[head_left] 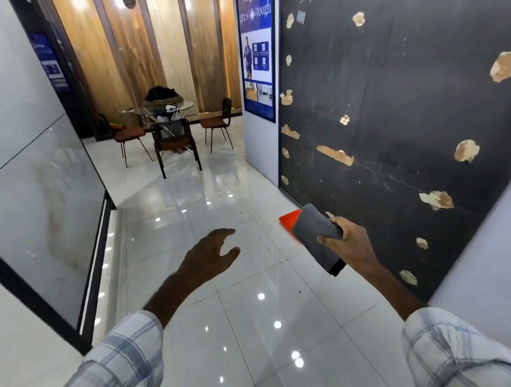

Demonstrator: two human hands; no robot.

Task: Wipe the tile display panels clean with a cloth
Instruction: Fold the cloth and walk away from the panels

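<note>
Your right grip (351, 245) is closed around a folded grey cloth (313, 223), thumb across its near face and fingers curled behind it. The cloth sticks up and to the left out of the hand, and a short black edge shows below the palm. It is held low, near the bottom left corner of the dark tile panel (390, 101) on your right; whether it touches the panel cannot be told. That panel is black and glossy, scattered with tan, ragged patches from top to bottom. An orange tray-like thing (287, 219) lies on the floor at the panel's foot, partly hidden behind the cloth.

Your left grip (207, 258) is open and holds nothing: fingers loosely bent, palm down, hovering over the glossy white floor (224, 324), well apart from the cloth. Both arms wear pale plaid sleeves (129, 357).

On your left stands a pale, marble-look tile panel (45, 186) in a dark frame. Farther off, a blue poster (258, 54) hangs beside the dark panel, and a round glass desk (164, 108) with chairs (174, 141) around it sits before wood-look panels (156, 52).
</note>
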